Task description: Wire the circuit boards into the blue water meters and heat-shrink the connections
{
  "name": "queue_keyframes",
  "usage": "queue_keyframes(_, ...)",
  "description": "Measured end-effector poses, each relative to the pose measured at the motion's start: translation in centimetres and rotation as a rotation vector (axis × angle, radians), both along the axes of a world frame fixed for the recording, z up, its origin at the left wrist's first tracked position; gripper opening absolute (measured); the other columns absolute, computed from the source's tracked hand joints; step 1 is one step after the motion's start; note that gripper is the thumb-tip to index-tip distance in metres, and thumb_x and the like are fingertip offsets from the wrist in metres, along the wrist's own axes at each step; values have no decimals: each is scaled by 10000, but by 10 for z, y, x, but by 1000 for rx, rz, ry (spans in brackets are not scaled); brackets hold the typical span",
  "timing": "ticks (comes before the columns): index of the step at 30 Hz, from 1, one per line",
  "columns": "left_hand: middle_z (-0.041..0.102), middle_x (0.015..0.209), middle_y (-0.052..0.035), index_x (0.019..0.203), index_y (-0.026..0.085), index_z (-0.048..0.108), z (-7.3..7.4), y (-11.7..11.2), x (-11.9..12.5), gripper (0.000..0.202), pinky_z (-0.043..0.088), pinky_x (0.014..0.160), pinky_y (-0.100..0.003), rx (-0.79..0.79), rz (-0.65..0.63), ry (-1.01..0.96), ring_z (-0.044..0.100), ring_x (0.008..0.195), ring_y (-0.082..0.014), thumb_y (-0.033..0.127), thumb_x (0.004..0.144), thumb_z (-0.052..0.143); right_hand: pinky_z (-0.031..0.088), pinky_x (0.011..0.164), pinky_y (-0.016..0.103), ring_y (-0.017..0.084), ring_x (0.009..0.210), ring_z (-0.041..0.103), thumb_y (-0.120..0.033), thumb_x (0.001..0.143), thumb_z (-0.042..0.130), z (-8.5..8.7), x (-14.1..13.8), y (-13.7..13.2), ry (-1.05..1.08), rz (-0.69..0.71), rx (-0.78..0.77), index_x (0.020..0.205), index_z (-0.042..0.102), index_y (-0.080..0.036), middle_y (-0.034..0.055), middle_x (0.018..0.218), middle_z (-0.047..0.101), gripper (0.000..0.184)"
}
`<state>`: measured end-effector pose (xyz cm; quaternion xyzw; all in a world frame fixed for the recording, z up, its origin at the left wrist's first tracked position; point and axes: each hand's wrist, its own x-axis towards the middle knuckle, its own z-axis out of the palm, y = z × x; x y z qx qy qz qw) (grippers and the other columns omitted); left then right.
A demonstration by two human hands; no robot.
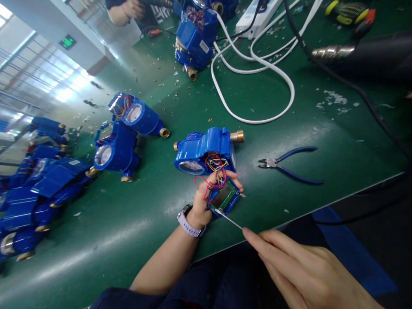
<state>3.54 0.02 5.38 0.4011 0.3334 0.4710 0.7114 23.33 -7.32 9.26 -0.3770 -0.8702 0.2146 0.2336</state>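
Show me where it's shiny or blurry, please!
In the head view, pale glare streaks the green table; in the head view, the blue meters at far left look stretched and soft; in the head view, the pliers and the left hand look clearer.

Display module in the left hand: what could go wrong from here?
1. The thin tool in the right hand meets the display module near its edge; a slip might scratch the board or jab the left hand.
2. Thin, loose wires run from the blue meter to the module; pulling them apart could strain a joint.
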Motion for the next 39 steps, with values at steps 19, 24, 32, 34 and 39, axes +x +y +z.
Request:
queue_keyframes(19,654,926,-113,1051,141,602,-4,-7,6,597,521,823,-385,48,70,56,621,858,-240,676,829,460,575,490,220,138,523,666,11,834,293,7,0,-3,-115,32,102,1199,638,-71,79,819,725,509)
queue_keyframes(24,653,917,-109,1044,144,599,-4,-5,6,605,525,803,-369,43,55,61,620,838,-230,691,818,475,550,456,194,140,578,694,-6,852,312,10,-2,-1,-16,-30,31,1160,661,-92,75,822,731,474)
queue_keyframes(32,662,918,-111,1040,133,605,-4,-6,6,592,524,819,-364,25,65,51,632,845,-230,671,818,500,607,577,233,165,668,719,-1,885,322,-2,-4,-4,31,-29,29,1189,641,-63,97,854,721,446)
queue_keyframes(34,664,914,-108,1035,135,607,-4,-5,6,581,526,816,-365,9,70,47,635,842,-229,664,814,510,603,545,250,178,667,720,28,861,309,-9,-4,-8,-7,-17,118,1198,635,-53,107,854,718,476)
queue_keyframes(39,667,867,-102,1007,143,611,-4,-3,5,548,535,800,-402,16,75,4,647,801,-248,641,803,510,600,632,222,146,719,711,-32,916,369,-15,-7,-8,119,-55,-120,1297,581,-100,91,960,709,442)
